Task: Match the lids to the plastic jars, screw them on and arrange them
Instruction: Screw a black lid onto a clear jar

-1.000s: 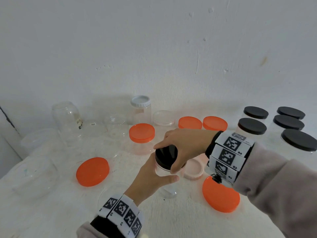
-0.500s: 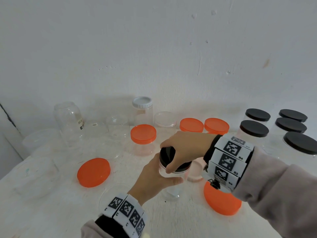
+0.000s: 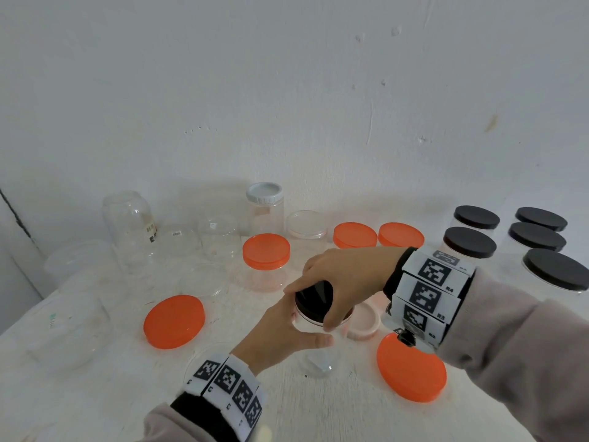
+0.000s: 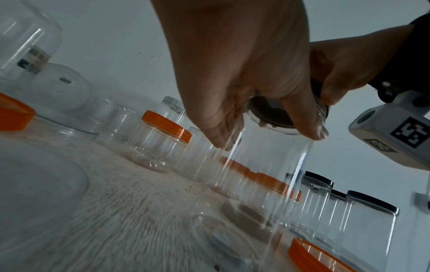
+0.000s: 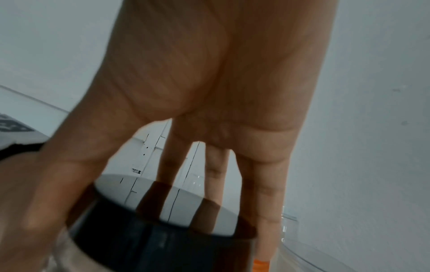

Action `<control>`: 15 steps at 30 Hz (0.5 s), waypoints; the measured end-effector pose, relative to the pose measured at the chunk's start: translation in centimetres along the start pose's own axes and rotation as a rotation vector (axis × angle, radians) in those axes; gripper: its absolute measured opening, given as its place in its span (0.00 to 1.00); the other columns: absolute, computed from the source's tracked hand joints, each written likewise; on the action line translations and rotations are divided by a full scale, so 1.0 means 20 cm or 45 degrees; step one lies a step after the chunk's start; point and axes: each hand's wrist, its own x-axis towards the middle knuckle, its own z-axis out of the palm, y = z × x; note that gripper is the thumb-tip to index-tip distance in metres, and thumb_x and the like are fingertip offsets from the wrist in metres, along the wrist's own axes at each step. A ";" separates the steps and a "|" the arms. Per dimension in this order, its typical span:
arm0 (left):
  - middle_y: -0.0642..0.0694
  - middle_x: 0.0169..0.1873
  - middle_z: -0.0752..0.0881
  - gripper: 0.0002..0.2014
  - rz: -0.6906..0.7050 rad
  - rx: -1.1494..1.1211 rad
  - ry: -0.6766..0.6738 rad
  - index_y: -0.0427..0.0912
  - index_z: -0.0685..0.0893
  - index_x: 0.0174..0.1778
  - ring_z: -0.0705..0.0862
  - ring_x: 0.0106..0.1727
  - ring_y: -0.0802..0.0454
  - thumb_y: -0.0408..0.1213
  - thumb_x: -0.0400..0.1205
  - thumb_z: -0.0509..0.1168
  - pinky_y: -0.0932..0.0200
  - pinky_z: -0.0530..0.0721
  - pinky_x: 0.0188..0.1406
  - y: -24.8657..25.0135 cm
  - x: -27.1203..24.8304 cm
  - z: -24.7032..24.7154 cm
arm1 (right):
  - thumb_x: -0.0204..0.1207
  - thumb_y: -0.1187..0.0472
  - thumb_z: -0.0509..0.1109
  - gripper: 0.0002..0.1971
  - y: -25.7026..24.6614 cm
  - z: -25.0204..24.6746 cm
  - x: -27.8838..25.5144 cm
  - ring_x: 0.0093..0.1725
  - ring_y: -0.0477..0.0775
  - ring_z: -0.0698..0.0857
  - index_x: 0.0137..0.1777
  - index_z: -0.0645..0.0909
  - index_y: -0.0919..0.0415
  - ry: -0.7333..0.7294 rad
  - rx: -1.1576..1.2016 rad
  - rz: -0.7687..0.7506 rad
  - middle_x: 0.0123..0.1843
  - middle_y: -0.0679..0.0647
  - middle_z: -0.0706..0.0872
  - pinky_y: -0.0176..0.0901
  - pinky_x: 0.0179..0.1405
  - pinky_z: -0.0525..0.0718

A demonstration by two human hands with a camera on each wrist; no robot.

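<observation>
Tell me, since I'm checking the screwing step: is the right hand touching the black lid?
Touching. The head view shows the right hand with thumb and fingers curled round the black lid; the right wrist view shows fingers against its rim.

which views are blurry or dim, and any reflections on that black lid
Head view: evenly lit and mostly sharp, edges bent by the wide lens. Left wrist view: dim, the clear jar streaked by motion blur. Right wrist view: the right hand soft and close, the black lid glossy, mirroring the fingers and wall.
</observation>
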 end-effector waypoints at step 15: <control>0.65 0.63 0.80 0.41 -0.006 -0.007 0.089 0.62 0.69 0.69 0.77 0.67 0.67 0.51 0.62 0.82 0.58 0.75 0.70 -0.02 -0.01 0.04 | 0.63 0.42 0.80 0.44 -0.05 -0.04 -0.01 0.63 0.52 0.75 0.79 0.64 0.45 -0.104 -0.101 0.245 0.64 0.47 0.73 0.51 0.59 0.81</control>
